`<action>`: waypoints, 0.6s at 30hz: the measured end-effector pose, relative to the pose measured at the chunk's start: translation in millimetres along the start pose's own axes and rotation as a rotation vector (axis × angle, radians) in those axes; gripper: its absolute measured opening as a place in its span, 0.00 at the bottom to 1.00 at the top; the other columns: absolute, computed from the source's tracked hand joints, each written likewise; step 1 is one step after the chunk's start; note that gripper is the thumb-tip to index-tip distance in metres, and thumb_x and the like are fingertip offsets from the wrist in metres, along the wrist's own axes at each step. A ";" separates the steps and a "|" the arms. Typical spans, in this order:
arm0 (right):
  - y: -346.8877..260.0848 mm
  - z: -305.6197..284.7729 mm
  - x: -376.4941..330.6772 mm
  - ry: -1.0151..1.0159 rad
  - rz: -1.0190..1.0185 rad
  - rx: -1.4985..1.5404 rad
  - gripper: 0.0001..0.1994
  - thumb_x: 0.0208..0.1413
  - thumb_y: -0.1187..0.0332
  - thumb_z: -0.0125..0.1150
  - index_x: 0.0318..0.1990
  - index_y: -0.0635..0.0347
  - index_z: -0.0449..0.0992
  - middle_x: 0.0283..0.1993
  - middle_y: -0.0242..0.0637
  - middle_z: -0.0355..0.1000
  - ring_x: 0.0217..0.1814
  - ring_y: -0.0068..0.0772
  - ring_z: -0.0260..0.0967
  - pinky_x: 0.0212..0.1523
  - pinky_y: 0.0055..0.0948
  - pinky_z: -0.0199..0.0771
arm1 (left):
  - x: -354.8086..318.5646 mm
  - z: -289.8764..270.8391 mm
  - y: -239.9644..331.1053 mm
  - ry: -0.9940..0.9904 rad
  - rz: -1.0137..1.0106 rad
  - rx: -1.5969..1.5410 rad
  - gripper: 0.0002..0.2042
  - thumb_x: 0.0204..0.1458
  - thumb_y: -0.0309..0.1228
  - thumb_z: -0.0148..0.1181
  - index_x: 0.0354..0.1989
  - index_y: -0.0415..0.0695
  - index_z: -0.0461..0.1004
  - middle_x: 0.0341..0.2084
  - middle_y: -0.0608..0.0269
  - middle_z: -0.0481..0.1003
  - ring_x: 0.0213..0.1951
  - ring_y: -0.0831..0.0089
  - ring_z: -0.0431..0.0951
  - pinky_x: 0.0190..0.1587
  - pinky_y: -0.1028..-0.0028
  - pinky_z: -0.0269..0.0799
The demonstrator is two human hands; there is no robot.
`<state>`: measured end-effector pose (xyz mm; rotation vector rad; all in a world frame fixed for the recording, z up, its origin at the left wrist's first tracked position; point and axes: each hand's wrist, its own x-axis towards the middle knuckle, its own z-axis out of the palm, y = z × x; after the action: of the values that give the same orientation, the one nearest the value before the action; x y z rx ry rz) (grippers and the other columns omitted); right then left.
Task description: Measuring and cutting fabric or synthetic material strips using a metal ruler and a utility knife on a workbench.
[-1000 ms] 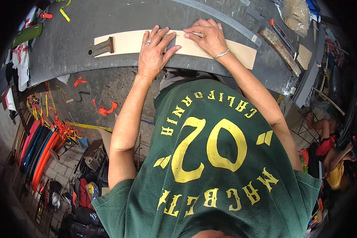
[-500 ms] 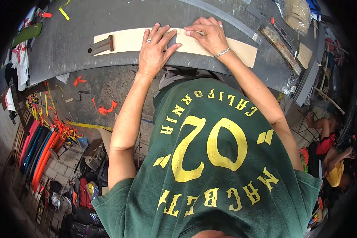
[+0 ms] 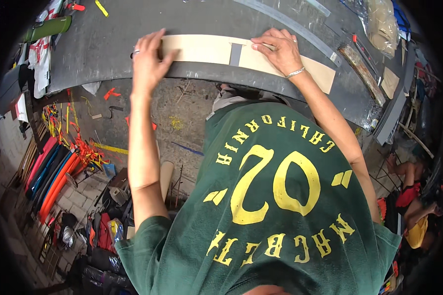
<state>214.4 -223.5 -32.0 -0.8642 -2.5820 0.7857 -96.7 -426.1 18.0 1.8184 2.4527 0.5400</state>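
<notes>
A long cream board strip lies along the near edge of the dark worktable. A grey rectangular gap interrupts it near the middle, bridged at its far edge by a thin cream sliver. My left hand covers the strip's left end, thumb held away from the blurred fingers. Something dark shows in the crook of that hand, where the hammer-like tool lay; its shape is hidden. Over the right part of the strip, my right hand has thumb and forefinger pinched together at the far edge. What they pinch is too small to make out.
A grey metal straightedge curves across the table's far side. To the right lie a worn wooden bar, a red-tipped cutter and clear plastic packaging. Coloured rolls and orange scraps are at the lower left.
My left hand has moved left from the strip's middle to its left end, uncovering the grey gap and covering the hammer-like tool. My right hand stays pinched near the gap. The view has shifted slightly.
</notes>
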 end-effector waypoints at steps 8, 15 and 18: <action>0.9 -3.4 0.2 -0.039 0.031 -0.040 0.10 0.57 0.53 0.71 0.44 0.37 0.88 0.43 0.22 0.76 0.51 0.32 0.68 0.55 0.36 0.59 | 12.6 -36.6 -40.6 -0.398 0.122 0.034 0.33 0.53 0.45 0.69 0.66 0.46 0.70 0.60 0.54 0.73 0.62 0.51 0.72 0.64 0.55 0.67; 1.6 -0.2 -1.7 -0.056 0.064 -0.028 0.09 0.56 0.53 0.70 0.41 0.39 0.87 0.44 0.22 0.76 0.52 0.34 0.68 0.57 0.40 0.60 | 54.0 -26.2 -61.2 -0.460 0.152 -0.004 0.28 0.58 0.35 0.65 0.67 0.45 0.69 0.56 0.47 0.74 0.58 0.45 0.73 0.61 0.57 0.70; 0.3 -1.6 -3.7 -0.039 0.058 -0.031 0.09 0.56 0.53 0.70 0.41 0.39 0.87 0.44 0.22 0.76 0.52 0.34 0.68 0.58 0.41 0.60 | 90.6 -3.0 -52.6 -0.372 0.240 0.069 0.27 0.59 0.34 0.64 0.67 0.44 0.69 0.53 0.47 0.75 0.55 0.44 0.74 0.58 0.56 0.72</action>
<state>218.1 -224.9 -31.3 -0.9461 -2.6198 0.7882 -174.0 -355.3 20.6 2.0353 2.0502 0.1074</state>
